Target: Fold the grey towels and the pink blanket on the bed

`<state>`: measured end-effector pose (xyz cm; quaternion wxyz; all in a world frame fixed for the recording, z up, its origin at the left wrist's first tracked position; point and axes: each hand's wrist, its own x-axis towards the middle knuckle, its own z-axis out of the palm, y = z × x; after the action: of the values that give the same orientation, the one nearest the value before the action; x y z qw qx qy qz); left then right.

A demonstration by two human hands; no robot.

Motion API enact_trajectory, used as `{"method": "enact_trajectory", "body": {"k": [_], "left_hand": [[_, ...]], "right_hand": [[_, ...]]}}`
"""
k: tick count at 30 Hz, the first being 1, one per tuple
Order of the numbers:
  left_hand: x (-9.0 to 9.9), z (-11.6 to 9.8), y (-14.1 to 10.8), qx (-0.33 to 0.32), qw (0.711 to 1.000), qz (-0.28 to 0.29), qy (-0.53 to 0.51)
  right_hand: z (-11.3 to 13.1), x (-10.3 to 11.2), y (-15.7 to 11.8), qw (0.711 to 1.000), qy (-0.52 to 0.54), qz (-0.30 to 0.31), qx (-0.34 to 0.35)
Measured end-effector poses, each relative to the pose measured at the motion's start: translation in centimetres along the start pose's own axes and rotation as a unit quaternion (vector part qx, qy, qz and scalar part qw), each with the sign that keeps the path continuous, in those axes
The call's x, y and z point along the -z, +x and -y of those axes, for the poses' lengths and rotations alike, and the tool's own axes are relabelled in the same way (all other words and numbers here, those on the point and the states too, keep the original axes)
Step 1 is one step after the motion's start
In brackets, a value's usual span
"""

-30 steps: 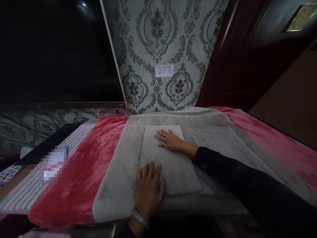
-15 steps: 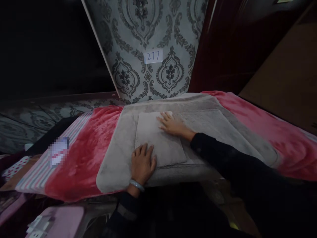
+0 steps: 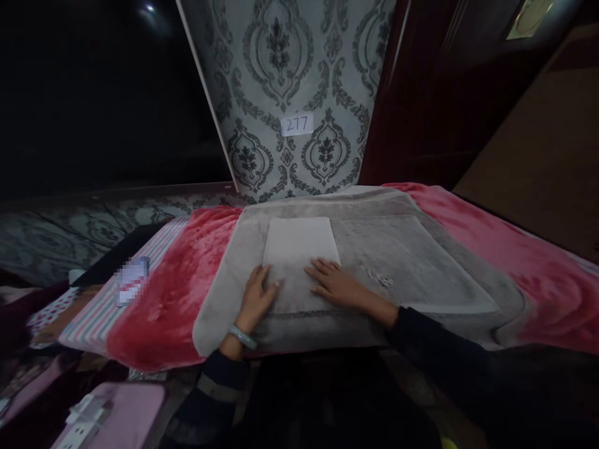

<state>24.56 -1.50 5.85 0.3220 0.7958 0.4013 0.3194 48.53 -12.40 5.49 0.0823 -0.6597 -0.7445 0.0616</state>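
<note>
A light grey cloth, folded over at its left part, lies flat on a larger grey mat. My left hand, with a bracelet at the wrist, rests at the near left edge of the folded part, thumb apart from the fingers. My right hand lies palm down on the right side of the folded part, its fingers spread. Neither hand holds anything. To the right, the rest of the cloth stretches out flat with a small ruffled spot near my right hand.
A red blanket lies beneath the mat. Its striped edge bears a blurred item at the left. A pink stool with a white power strip stands lower left. A dark screen and patterned wall rise behind.
My right hand has slid nearer along the folded part. My left hand has shifted slightly left and turned, with its fingers closer together. The camera view has also moved a little.
</note>
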Motion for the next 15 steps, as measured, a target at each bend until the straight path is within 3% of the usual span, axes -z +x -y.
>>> {"method": "enact_trajectory", "body": {"k": [3,6,10,15], "left_hand": [[2.4,0.7,2.5,0.138,0.970,0.042,-0.198],[3.6,0.6,4.7,0.229,0.929,0.094,-0.275],[2.8,0.2,7.3,0.265,0.911,0.159,-0.274],[0.9,-0.4,9.9,0.260,0.913,0.151,-0.277]], "right_hand": [[1.7,-0.9,-2.3,1.000,-0.010,-0.020,0.006],[2.7,-1.9,-3.5,0.999,-0.015,-0.049,-0.006],[3.2,-3.0,-3.6,0.995,-0.011,-0.098,-0.021],[3.5,-3.7,-3.5,0.992,-0.001,-0.124,-0.018]]}}
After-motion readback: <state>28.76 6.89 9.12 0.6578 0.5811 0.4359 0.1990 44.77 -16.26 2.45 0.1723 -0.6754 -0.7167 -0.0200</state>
